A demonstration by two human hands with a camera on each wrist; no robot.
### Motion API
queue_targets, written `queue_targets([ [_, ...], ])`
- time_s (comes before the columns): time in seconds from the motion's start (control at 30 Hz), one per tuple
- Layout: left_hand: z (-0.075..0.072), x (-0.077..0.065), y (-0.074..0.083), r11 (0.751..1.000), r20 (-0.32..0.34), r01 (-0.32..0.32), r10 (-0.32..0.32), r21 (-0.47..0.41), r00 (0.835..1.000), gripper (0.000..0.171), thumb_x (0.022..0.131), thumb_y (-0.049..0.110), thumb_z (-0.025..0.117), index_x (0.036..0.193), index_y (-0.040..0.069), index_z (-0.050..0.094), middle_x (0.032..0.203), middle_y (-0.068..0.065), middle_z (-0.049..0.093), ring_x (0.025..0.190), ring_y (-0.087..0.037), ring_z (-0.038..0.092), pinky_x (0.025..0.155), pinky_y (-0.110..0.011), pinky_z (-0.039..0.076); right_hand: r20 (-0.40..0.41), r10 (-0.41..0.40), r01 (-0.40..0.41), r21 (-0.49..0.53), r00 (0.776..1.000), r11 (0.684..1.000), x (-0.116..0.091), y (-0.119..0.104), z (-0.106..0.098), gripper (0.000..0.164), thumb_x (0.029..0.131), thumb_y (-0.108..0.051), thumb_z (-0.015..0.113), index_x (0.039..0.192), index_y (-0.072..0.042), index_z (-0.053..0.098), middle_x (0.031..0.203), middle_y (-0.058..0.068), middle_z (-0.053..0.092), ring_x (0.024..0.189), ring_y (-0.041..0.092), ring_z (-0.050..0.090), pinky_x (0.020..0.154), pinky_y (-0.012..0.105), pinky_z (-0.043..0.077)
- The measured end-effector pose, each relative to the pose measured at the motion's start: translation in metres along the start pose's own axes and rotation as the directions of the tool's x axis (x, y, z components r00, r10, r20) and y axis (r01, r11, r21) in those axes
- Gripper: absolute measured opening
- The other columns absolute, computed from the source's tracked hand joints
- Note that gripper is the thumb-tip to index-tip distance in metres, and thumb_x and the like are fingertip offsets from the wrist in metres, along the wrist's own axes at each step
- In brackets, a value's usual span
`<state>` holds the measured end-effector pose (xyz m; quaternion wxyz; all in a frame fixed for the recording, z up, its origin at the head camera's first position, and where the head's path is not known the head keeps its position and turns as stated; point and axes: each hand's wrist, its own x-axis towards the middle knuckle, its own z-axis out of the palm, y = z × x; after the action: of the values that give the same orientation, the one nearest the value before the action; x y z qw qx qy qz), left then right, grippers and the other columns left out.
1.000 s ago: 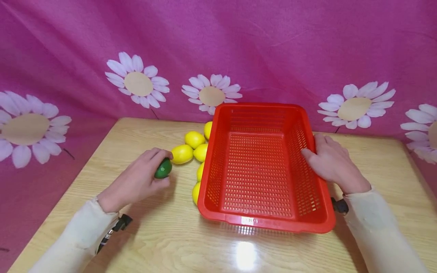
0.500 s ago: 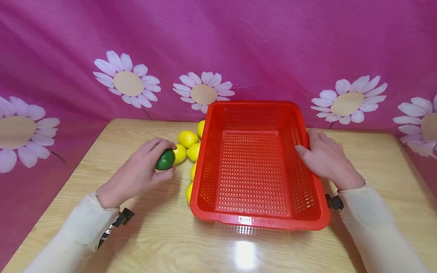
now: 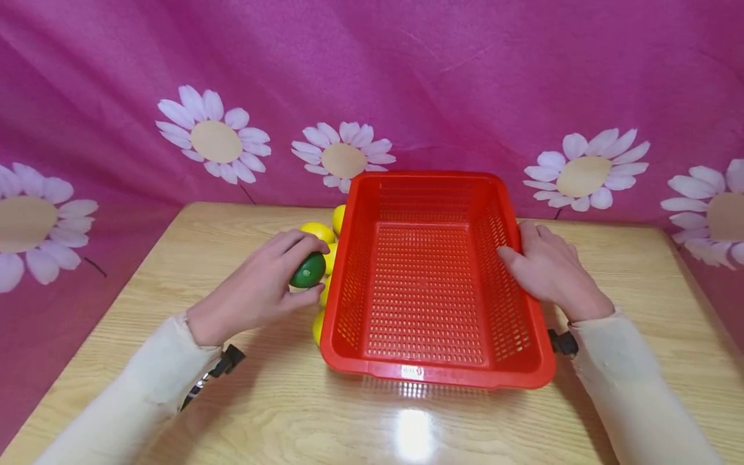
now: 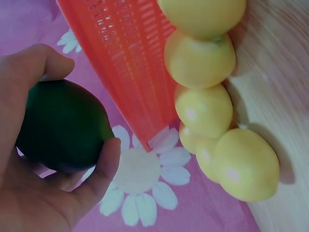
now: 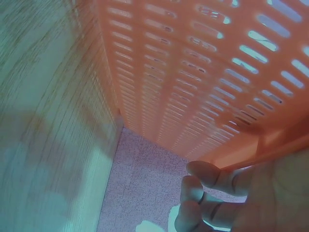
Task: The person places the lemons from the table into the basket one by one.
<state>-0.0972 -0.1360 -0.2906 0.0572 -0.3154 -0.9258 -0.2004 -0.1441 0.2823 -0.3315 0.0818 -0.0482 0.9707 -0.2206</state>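
My left hand (image 3: 256,290) grips a dark green lime (image 3: 308,271) between thumb and fingers, just left of the basket and held up off the table. In the left wrist view the lime (image 4: 63,125) sits in the curled fingers, apart from the basket wall. On the right, my right hand (image 3: 555,278) holds the rim of a red plastic basket (image 3: 465,378), thumb over the inner side, fingers outside. No fruit lies in the basket. Several yellow lemons (image 3: 316,232) rest along its left side, partly hidden by the left hand and the rim.
A light wood table (image 3: 261,400) carries everything. Behind it hangs a magenta cloth (image 3: 442,84) printed with white daisies. The slotted basket wall (image 5: 183,96) fills much of the right wrist view.
My left hand has carried the lime rightward, toward the basket, and it now covers some lemons. The right hand keeps its hold on the rim. The whole view has shifted slightly.
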Motion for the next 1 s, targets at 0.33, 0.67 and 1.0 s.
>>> queue_targets([
  [0.33, 0.006, 0.013, 0.012, 0.999, 0.04, -0.05, 0.051, -0.011, 0.998, 0.056, 0.083, 0.024, 0.084, 0.133, 0.013, 0.06, 0.129, -0.004, 0.06, 0.115, -0.018, 0.058, 0.088, -0.035, 0.063, 0.003, 0.005, -0.005, 0.02, 1.0, 1.0, 0.0, -0.001, 0.0, 0.053, 0.104, -0.038, 0.042, 0.139, 0.002, 0.043, 0.11, 0.018, 0.054, 0.095, 0.032, 0.054, 0.065, 0.032, 0.048],
  [0.67, 0.018, 0.022, 0.019, 0.994, 0.073, -0.106, 0.106, -0.011, 0.992, 0.06, 0.081, 0.023, 0.087, 0.134, 0.015, 0.06, 0.135, -0.003, 0.058, 0.121, -0.019, 0.056, 0.091, -0.036, 0.063, -0.007, 0.007, -0.007, -0.002, 1.0, 1.0, 0.0, -0.001, -0.001, 0.054, 0.104, -0.039, 0.042, 0.139, 0.002, 0.045, 0.113, 0.018, 0.054, 0.099, 0.034, 0.053, 0.073, 0.038, 0.047],
  [1.0, 0.027, 0.032, 0.03, 0.966, 0.108, -0.258, 0.256, -0.002, 0.961, 0.058, 0.082, 0.026, 0.087, 0.132, 0.015, 0.062, 0.134, -0.004, 0.06, 0.124, -0.02, 0.056, 0.097, -0.034, 0.061, -0.007, 0.018, -0.018, -0.007, 1.0, 1.0, 0.001, 0.0, 0.0, 0.053, 0.104, -0.038, 0.042, 0.138, 0.002, 0.045, 0.113, 0.018, 0.054, 0.1, 0.034, 0.053, 0.072, 0.039, 0.047],
])
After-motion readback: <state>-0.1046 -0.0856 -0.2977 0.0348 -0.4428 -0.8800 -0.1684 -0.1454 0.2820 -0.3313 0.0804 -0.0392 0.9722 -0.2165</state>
